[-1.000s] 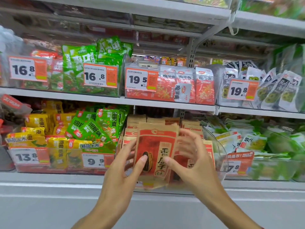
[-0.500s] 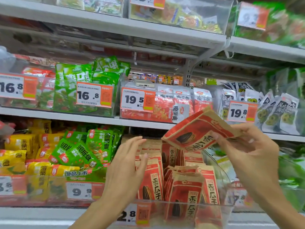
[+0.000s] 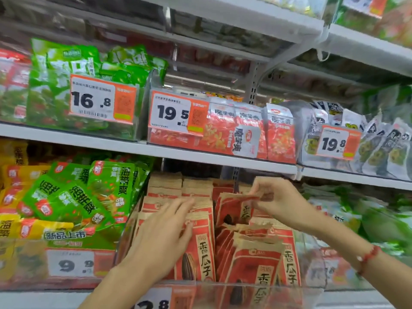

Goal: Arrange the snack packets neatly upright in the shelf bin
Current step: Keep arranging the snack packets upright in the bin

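Where the lower shelf begins on the left, a clear bin (image 3: 26,284) with a 9.9 price tag (image 3: 71,263) holds yellow packets (image 3: 33,228) and green packets (image 3: 93,195), tumbled at mixed angles rather than standing. Next to it sits the clear shelf bin (image 3: 256,293) of the task, filled with snack packets (image 3: 200,248): brown paper pouches with a red panel, a dark sunflower seed printed low on the front and black characters down the side. They stand upright in rows from front to back. The left hand (image 3: 165,239) lies flat, fingers straight and released, pressing against the front packets of the left row. Further right, the right hand (image 3: 274,201), a red bracelet (image 3: 367,257) on its wrist, pinches the top edge of a single packet (image 3: 236,210) that tilts slightly in the middle of the right row, behind the front packets. On the shelf above, left to right, bins hold green bags (image 3: 66,70) tagged 16.8, red bags (image 3: 227,130) tagged 19.5, and white bags (image 3: 379,143) tagged 19.8.
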`<action>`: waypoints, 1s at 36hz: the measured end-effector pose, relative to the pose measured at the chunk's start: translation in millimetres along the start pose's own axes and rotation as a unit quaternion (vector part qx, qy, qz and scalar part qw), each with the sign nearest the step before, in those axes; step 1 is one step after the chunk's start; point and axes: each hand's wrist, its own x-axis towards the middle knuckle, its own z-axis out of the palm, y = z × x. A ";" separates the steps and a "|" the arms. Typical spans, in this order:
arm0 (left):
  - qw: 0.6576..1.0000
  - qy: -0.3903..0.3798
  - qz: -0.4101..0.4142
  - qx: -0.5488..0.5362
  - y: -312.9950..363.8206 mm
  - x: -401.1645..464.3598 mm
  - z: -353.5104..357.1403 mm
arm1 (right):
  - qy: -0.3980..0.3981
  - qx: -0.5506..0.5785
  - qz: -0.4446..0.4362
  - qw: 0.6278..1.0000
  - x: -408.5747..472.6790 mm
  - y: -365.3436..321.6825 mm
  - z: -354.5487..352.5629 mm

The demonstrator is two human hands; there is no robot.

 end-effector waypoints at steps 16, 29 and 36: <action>0.999 0.000 0.017 0.031 -0.8 0.4 3.0 | -0.101 -0.172 0.017 0.980 21.7 -20.7 3.5; 1.000 0.009 0.012 0.006 -0.7 -1.2 4.5 | -0.227 -0.204 0.055 0.951 36.5 -0.5 14.3; 0.999 0.019 0.024 0.017 0.2 0.0 2.8 | -0.163 -0.179 0.020 0.970 38.7 1.5 23.7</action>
